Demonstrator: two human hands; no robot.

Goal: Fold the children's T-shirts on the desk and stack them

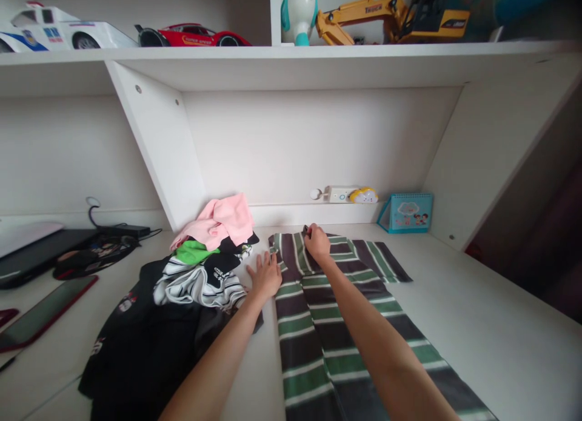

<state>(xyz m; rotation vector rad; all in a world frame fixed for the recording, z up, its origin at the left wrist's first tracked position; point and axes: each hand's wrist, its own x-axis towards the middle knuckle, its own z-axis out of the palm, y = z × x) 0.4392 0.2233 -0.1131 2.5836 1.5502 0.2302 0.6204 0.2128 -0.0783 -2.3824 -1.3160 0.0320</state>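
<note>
The striped shirt (318,327), in green, white and dark bands, lies spread on the white counter (491,324), its collar end toward the back wall and its body running toward the person, beneath both forearms. One short sleeve stretches out to the right.

The right grip (317,242) is at the collar end, above the cloth, its fingertips drawn together in a pinch on a dark bit of the shirt near the neckline. The left grip (265,275) is loose, palm down with the fingers spread; its fingertips touch the shirt's left edge just below the shoulder, and it has hold of nothing.

Just beside the left grip is a heap of clothes: a pink garment (222,218) on top, green cloth (195,252) under it, a black-and-white striped garment (195,291) lower down, and a large black garment (150,342) at the near side. Beyond the shirt, by the wall, are a power strip (339,194) and, farther right, a blue desk calendar (411,213), well apart from the right grip.
</note>
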